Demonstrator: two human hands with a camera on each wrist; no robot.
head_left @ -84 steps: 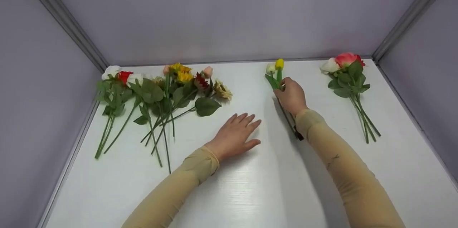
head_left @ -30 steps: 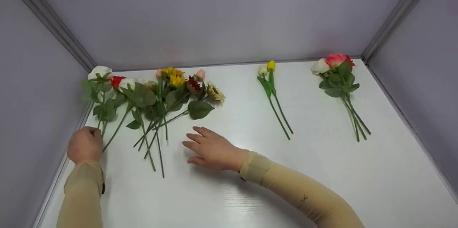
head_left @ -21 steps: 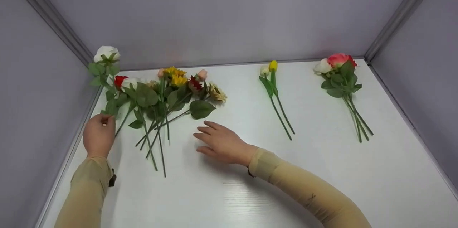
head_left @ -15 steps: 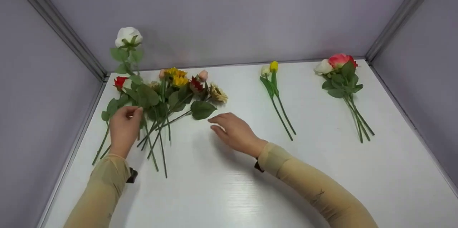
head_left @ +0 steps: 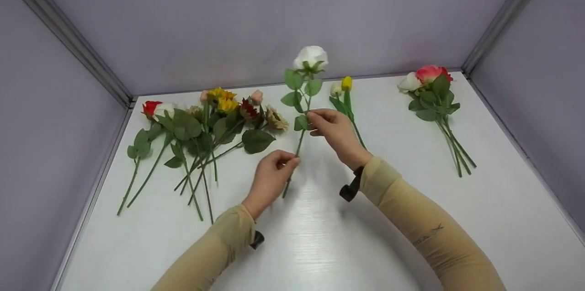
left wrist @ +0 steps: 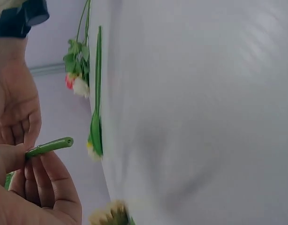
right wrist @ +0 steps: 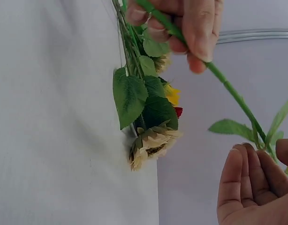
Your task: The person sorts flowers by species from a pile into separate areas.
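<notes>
A white rose (head_left: 311, 58) stands nearly upright above the middle of the table, its leafy stem tilted slightly. My left hand (head_left: 270, 180) pinches the lower stem between thumb and fingers; the cut end (left wrist: 64, 142) pokes out in the left wrist view. Higher up, my right hand (head_left: 337, 134) has thumb and fingertips on either side of the stem beside the lowest leaves, as the right wrist view also shows (right wrist: 256, 187). Behind the right hand lie a yellow tulip (head_left: 347, 83) and a white tulip (head_left: 336, 90), their stems partly hidden by it.
At the left lies a spread of flowers: a red rose (head_left: 151, 108), a white rose (head_left: 164, 109), yellow sunflowers (head_left: 226, 103) and a cream sunflower (head_left: 276, 119), stems crossing. A pink-and-white bunch (head_left: 429, 75) lies at the right. Grey walls (head_left: 292, 17) border the white table (head_left: 297, 254).
My left hand has picked up the white rose from the far left and carried it to the middle. My right hand left the tulips, moved left, then came up to the rose's stem.
</notes>
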